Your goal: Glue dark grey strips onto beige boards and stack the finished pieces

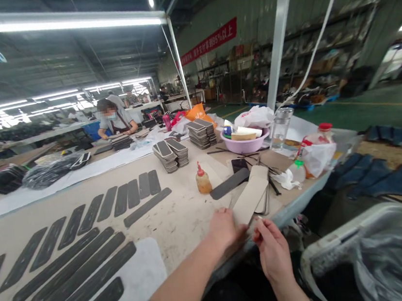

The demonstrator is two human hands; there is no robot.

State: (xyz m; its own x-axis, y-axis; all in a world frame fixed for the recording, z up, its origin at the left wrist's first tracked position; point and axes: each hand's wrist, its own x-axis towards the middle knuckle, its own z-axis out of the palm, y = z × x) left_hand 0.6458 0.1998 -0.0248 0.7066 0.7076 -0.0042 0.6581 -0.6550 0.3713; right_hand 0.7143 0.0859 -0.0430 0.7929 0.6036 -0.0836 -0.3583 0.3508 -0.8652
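At the near edge of the tabletop [180,221], the left hand [225,228] curls closed over the near end of a beige strip [252,195] while the right hand [274,251] pinches that same end, just short of a glue bottle [203,179].

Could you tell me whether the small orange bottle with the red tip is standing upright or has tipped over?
Upright: the orange bottle stands on its base on the table, its red tip pointing straight up.
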